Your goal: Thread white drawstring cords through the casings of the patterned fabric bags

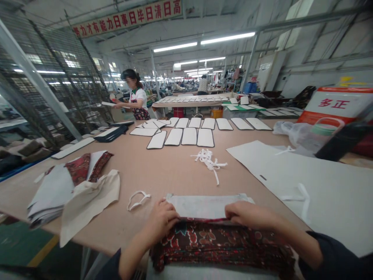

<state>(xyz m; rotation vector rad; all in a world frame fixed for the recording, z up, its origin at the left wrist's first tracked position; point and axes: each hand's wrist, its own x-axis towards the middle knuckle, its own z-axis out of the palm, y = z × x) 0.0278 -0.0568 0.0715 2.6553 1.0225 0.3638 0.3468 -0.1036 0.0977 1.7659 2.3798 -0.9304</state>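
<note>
Dark red patterned fabric (210, 239) lies gathered in folds near the table's front edge, with a pale grey-white lining piece (201, 206) flat behind it. My left hand (163, 219) grips the fabric's top edge at its left end, fingers curled over it. At the right, my right hand (244, 214) pinches the same edge between closed fingers. A white strip loop (139, 200) rests on the table just left of my left hand. Farther back lies a tangle of white strips (208, 158).
Several white dark-edged panels (189, 136) lie in rows across the table (163, 171). On the left are stacked lining pieces (55, 190) and a cream cloth (93, 198). A large white sheet (329, 194) covers the right side. A person (136, 97) stands beyond the table.
</note>
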